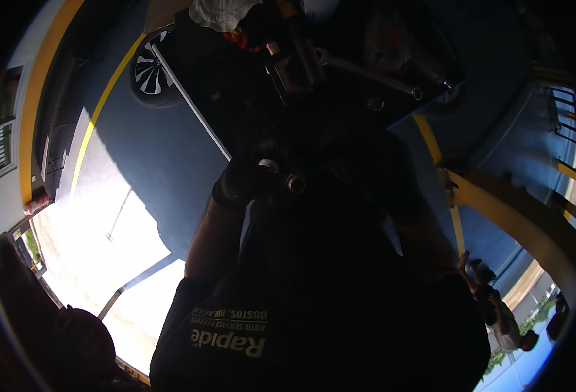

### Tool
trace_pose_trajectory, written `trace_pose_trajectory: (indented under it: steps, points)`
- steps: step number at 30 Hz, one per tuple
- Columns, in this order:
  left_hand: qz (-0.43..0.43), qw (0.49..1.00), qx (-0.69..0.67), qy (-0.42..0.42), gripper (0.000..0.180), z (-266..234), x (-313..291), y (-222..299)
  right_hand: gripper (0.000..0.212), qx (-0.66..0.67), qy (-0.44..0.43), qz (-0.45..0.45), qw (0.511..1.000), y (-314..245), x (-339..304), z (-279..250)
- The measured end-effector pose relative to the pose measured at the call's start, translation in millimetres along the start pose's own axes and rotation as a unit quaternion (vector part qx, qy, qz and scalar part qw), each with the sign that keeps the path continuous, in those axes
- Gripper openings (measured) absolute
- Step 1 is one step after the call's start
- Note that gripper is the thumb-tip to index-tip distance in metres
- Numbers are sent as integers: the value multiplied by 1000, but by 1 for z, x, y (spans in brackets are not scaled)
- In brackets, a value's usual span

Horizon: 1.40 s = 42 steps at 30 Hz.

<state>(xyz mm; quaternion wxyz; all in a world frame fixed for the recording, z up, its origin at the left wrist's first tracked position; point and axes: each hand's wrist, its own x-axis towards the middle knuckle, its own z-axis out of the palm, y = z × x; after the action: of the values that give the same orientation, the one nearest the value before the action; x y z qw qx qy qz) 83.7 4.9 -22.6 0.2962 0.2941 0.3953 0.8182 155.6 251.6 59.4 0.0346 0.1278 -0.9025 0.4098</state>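
Deep shadow covers most of the work in front of me. My left hand (239,181), in a dark glove, is bent inward and looks closed; what its fingers hold is lost in the dark. Beside it shows a small round metal end (295,183) with a hollow centre, and a pale shiny patch lies close to the fingers. My right hand (360,160) is a dark shape across from the left, its fingers hidden. Beyond both hands a long wrench (373,75) with a ring end lies on a dark surface, near a small ring-shaped part (375,103).
Further off are a boxy metal part (294,68) and a crumpled whitish bundle (222,13). A car wheel (150,75) stands at the far left. A yellow post (516,209) rises on the right, with a person (500,313) beyond it. Sunlight glares on the floor at left.
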Motion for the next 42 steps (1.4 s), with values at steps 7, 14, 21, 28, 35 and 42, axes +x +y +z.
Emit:
trace_pose_trajectory:
  steps: [7,14,21,28,35,42]
  points:
    - [-38,999,-7,-25,43,-18,-20,-18,26,-198,-16,-88,976,-14,-9,-15]
    - [81,995,34,-49,55,-18,-15,-46,27,1,39,-22,999,-9,-11,3]
    - [-11,987,-158,-36,64,-7,-24,-31,29,131,77,65,986,13,-6,37]
    - [-39,994,-94,-37,57,-4,-25,-21,30,182,71,64,979,2,-9,33]
    - [-5,989,143,25,35,21,-10,-5,32,167,42,7,985,-34,-18,-1]
    - [35,970,241,-29,48,14,-7,-1,34,112,7,9,994,-60,-18,-31]
